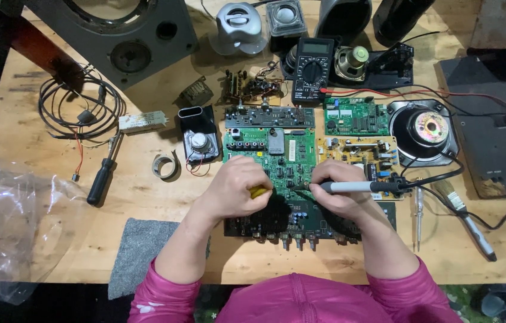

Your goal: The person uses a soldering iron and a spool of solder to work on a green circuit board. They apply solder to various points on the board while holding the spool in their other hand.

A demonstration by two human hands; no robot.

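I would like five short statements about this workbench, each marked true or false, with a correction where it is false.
1. The right hand holds a soldering iron over the green circuit board. True.
2. The left hand is empty. False: it grips a small tool with a yellow handle.
3. A black multimeter lies at the far side of the table. True.
4. The screwdriver lies right of the boards. False: it lies to the left.
5. A clear plastic bag sits at the table's left edge. True.

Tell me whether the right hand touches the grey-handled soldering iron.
Touching. The head view shows the right hand wrapped around the grey-handled soldering iron, fingers closed over its shaft, above the green circuit board.
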